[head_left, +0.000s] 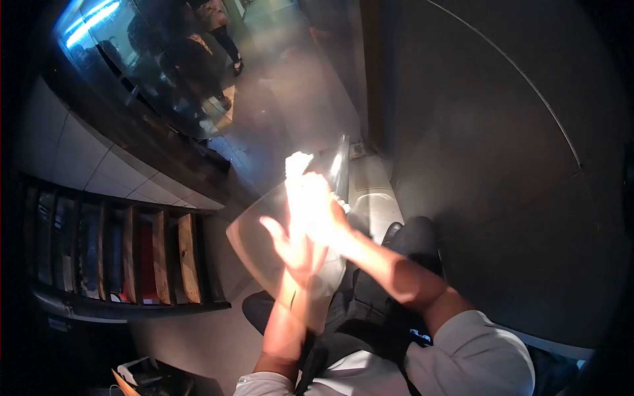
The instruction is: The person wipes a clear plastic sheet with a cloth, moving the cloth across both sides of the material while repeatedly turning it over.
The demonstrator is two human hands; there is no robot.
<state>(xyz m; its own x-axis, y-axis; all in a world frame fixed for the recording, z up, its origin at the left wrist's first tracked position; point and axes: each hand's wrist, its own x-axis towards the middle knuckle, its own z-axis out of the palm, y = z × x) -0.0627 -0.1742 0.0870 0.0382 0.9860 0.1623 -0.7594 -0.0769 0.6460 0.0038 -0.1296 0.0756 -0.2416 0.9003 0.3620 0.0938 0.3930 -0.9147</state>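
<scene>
Strong glare washes out both hands at the centre of the view. My right hand (322,214) is closed over a bunched white cloth or tissue (299,163), which sticks out past the fingers. My left hand (298,249) lies against my right, its thumb stretched out to the side and its fingers lost in the glare. Below and around them is a clear, curved panel (254,254), glass or plastic, with a pale rim at its left. Whether the left palm touches this panel cannot be made out. A shiny upright edge (341,165) stands just beyond the hands.
At left is a dark slatted wooden rack (132,254). A large dark panel (502,165) fills the right side. Beyond the hands, a glossy surface (290,79) shows people's legs and a blue-white light. My bent knees (416,241) are close below. An open box (142,373) sits at lower left.
</scene>
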